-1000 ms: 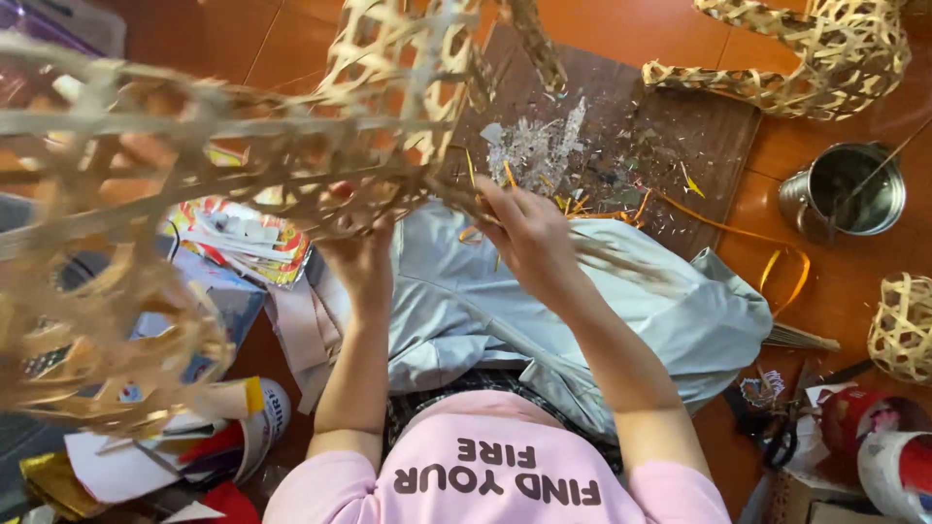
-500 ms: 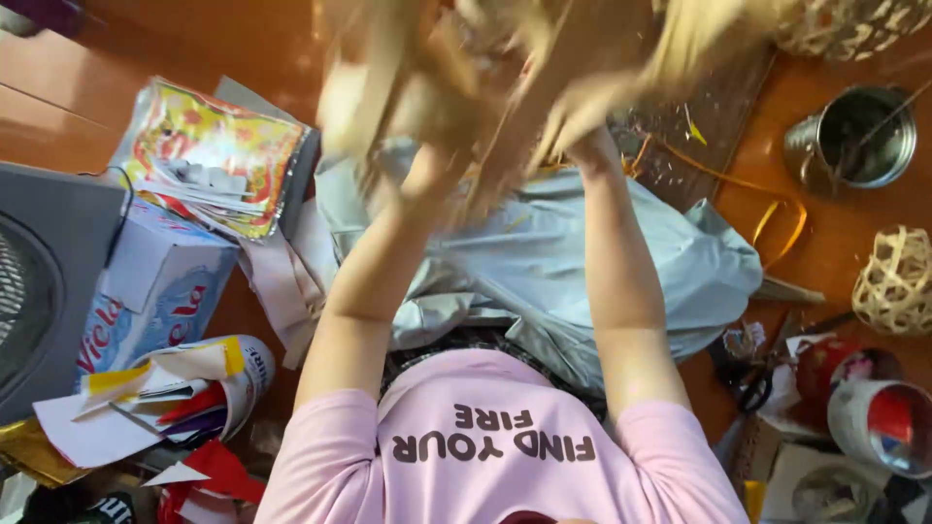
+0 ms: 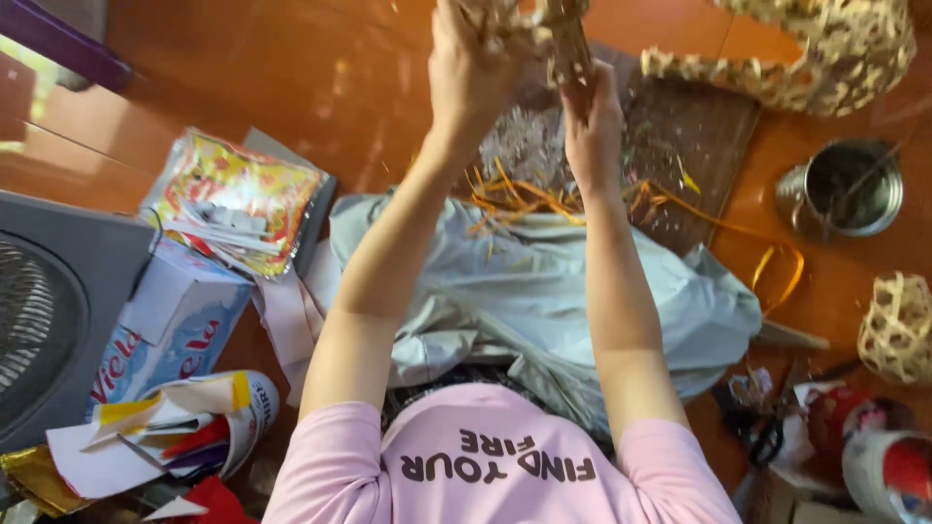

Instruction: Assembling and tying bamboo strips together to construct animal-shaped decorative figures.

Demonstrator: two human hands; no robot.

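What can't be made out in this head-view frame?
- Woven bamboo piece: cut off by the top edge, motion-blurred.
- Left hand and right hand: fingertips hidden in the weave.
- Metal can: contents too dark to identify.
- Fan: cropped by the left edge.

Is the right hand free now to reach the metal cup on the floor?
Probably not at once: the right hand grips the woven bamboo piece together with the left hand. The path to the metal cup looks open.

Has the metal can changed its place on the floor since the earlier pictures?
No. The metal can stands on the orange floor, right of the dark wooden board, as before; only the camera view shifted.
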